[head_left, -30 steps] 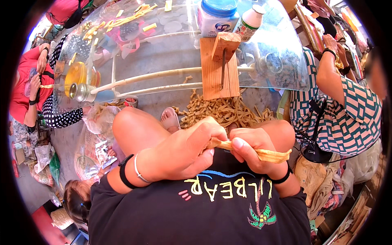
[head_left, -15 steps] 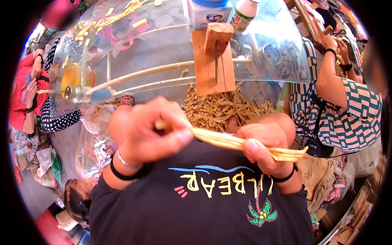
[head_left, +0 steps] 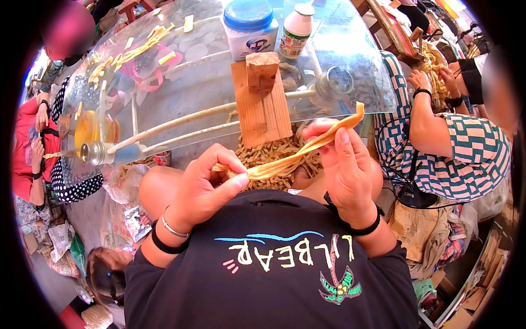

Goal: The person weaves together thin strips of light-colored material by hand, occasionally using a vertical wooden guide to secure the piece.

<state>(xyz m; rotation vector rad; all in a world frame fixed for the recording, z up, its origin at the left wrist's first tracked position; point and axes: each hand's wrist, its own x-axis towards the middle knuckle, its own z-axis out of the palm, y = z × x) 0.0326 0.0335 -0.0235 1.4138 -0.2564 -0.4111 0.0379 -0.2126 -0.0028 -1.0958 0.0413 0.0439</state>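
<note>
A long strip of flat, yellowish-tan material [head_left: 285,167], folded or layered lengthwise, stretches between my two hands above my lap. My left hand [head_left: 211,189] is closed on its left end, with thumb and curled fingers pinching it. Near its other end, my right hand [head_left: 350,172] holds the strip between a raised thumb and the fingers. The free tip sticks up past that thumb. Beneath the strip, a heap of short tan twisted pieces [head_left: 257,153] lies between my knees. Just beyond stands a wooden board [head_left: 267,118] with a block [head_left: 262,68] fixed on it, at the table's near edge.
The glass table [head_left: 181,79] carries a blue-lidded tub [head_left: 250,41], a white bottle [head_left: 296,34] and loose yellow strips [head_left: 145,49]. A co-worker in a patterned garment [head_left: 474,145] sits at right; another in red [head_left: 24,148] at left. Plastic bags lie on the floor.
My right hand has turned upward and risen, lifting the strip's right end from low beside my knee. My left hand still pinches the other end. The view has shifted slightly.
</note>
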